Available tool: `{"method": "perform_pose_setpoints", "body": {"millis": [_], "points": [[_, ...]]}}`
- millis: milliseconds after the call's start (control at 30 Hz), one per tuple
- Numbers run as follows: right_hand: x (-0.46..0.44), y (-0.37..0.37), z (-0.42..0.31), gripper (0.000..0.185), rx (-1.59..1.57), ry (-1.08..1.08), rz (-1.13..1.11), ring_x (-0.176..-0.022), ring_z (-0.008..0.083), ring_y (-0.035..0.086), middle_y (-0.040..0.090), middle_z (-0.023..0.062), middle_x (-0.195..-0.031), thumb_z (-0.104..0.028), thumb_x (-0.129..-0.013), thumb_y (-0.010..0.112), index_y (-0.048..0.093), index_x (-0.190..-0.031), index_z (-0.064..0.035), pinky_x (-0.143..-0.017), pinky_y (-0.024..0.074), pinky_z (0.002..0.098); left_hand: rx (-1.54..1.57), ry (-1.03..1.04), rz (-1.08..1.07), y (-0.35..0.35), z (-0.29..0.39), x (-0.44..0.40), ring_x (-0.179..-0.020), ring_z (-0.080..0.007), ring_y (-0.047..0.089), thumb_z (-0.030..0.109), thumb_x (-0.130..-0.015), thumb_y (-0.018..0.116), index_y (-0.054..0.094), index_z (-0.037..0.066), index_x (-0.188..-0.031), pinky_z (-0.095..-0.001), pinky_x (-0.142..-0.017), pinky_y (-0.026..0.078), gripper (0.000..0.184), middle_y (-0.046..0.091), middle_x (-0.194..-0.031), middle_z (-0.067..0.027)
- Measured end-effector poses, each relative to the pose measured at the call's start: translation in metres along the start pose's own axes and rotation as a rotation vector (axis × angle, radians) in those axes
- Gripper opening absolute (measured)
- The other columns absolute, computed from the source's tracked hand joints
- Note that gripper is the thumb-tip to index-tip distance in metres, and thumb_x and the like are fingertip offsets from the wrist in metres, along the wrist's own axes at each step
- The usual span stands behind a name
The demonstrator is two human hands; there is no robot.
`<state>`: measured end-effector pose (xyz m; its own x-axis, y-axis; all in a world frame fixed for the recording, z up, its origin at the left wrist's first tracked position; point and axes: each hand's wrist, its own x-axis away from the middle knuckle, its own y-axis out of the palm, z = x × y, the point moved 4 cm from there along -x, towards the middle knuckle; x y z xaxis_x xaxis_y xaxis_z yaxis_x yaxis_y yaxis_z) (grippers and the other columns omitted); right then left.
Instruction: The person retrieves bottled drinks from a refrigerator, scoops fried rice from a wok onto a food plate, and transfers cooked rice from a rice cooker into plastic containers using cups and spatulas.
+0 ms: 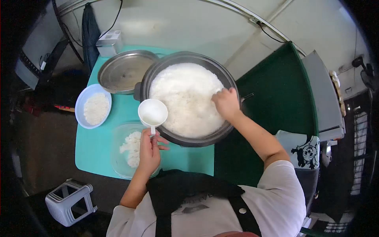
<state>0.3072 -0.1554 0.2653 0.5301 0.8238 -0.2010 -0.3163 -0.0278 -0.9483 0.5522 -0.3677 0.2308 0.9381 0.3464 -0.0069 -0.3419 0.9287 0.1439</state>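
A large dark round tub holds a heap of white, rice-like grains. My left hand grips the short handle of a white cup, which is held over the tub's lower left rim and looks empty. At the right side of the heap is my right hand, its fingers curled down at the grains; what they hold, if anything, is hidden. Below the cup, a clear plastic container has a clump of the white grains in it.
A blue bowl of white grains stands at the left, near a metal tray behind. All rest on a turquoise table. A grey stool is on the floor at lower left. A green panel rises at the right.
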Motion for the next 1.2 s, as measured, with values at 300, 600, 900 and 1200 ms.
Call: {"method": "perform_pose_setpoints", "body": {"millis": [300,600,900,1200], "points": [[-0.091,0.033,0.125,0.013,0.403,0.263,-0.086,-0.089,0.0244,0.059,0.066,0.0044,-0.08,-0.019,-0.078,0.059,0.071,-0.073,-0.0147,-0.082,0.0359,0.0416,-0.014,0.178,0.024,-0.015,0.006,0.001,-0.092,-0.0183,0.058,-0.008,-0.086,0.046,0.047,0.0,-0.1,-0.0307,-0.082,0.049,0.016,0.048,-0.098,-0.0089],[-0.06,0.034,0.043,0.011,0.126,0.043,0.006,-0.089,0.0219,0.057,0.062,0.0027,-0.078,-0.014,-0.075,0.056,0.067,-0.074,-0.0138,-0.087,0.0365,0.0436,0.124,0.046,0.158,-0.009,-0.006,0.013,-0.073,-0.0131,0.052,0.007,-0.091,0.054,0.051,0.001,-0.08,-0.026,-0.07,0.044,0.013,0.049,-0.081,-0.0051],[-0.093,0.011,0.077,0.014,0.275,0.156,0.025,-0.093,0.0218,0.058,0.066,0.0058,-0.082,-0.016,-0.079,0.057,0.07,-0.079,-0.0128,-0.087,0.0373,0.0424,0.07,0.093,0.019,0.008,-0.004,0.003,-0.07,-0.0116,0.049,0.012,-0.093,0.055,0.054,0.001,-0.086,-0.0255,-0.065,0.041,0.013,0.049,-0.079,-0.0039],[-0.141,0.051,0.048,0.01,0.209,-0.004,-0.027,-0.087,0.0229,0.056,0.064,0.0032,-0.076,-0.016,-0.076,0.061,0.069,-0.072,-0.0145,-0.082,0.0363,0.0422,0.02,0.07,0.205,-0.031,-0.015,0.022,-0.067,-0.0113,0.046,0.008,-0.09,0.057,0.05,0.002,-0.074,-0.0247,-0.06,0.037,0.018,0.045,-0.073,-0.0037]]}}
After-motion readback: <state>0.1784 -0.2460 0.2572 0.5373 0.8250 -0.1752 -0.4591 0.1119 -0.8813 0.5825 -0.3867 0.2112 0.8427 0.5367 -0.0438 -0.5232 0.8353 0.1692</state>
